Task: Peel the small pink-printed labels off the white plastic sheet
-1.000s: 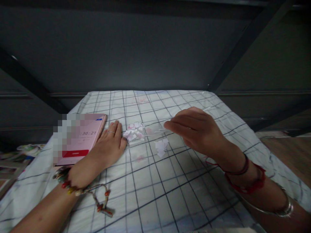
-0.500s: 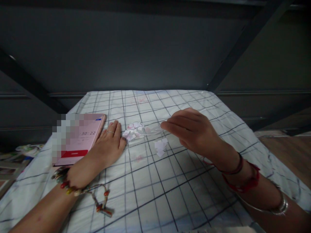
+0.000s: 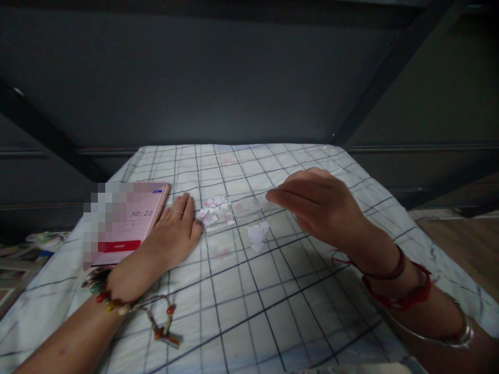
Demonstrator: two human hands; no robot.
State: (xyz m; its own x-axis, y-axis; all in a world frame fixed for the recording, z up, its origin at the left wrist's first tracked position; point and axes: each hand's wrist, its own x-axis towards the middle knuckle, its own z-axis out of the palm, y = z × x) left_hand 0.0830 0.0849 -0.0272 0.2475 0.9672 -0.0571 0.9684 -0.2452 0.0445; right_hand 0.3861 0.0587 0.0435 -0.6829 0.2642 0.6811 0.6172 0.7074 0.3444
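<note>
My left hand (image 3: 171,228) lies flat on the checked cloth, fingers stretched out along the edge of a pink phone (image 3: 150,228). Just right of its thumb is a heap of small white paper scraps (image 3: 212,210), some with pink marks. My right hand (image 3: 315,208) is raised over the cloth with its fingers pressed together on a thin clear plastic piece (image 3: 253,206); its far end is hidden by the hand. Below that lies a second small cluster of white paper scraps (image 3: 258,235). A faint clear patch with a pink mark (image 3: 223,253) rests nearer me.
A white cloth with dark grid lines (image 3: 241,322) covers the surface. Behind it stands a dark grey panel (image 3: 234,78) with slanting bars. Wooden floor (image 3: 460,244) shows at right, and clutter (image 3: 47,241) at lower left. A pale edge (image 3: 358,369) shows at the bottom.
My right hand has moved slightly right, drawing the clear plastic piece with it away from the scrap heap. A few scraps at the heap's right side show more. My left hand stays still.
</note>
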